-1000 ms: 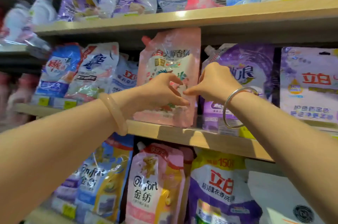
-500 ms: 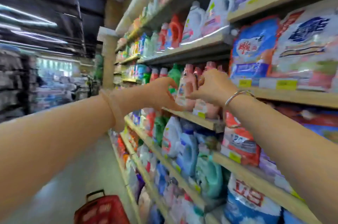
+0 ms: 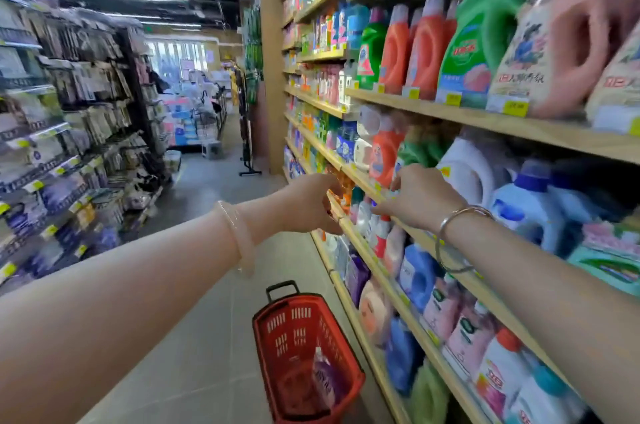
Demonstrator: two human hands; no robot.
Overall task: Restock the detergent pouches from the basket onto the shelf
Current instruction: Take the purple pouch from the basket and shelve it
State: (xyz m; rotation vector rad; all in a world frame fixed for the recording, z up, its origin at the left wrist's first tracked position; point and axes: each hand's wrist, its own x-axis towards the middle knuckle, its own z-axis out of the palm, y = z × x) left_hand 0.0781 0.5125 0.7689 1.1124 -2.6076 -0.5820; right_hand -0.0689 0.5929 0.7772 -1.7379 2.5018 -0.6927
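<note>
Pouch [image 3: 323, 378] — purple, upright-ish — lies in the red basket [image 3: 270, 330] at lower centre, well below both hands; left hand [image 3: 308, 203] hangs nearer above it, right hand [image 3: 420, 196] by the shelf [image 3: 485, 117], fingers loosely curled, holding nothing.

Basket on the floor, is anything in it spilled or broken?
Nothing stands out. The red basket sits upright on the floor beside the shelf, with a purple pouch inside it. No spill shows. Both hands are empty.

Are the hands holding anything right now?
No. The left hand and the right hand are both out in front of the shelf with loosely curled fingers, gripping nothing. A purple pouch lies in the red basket.
</note>
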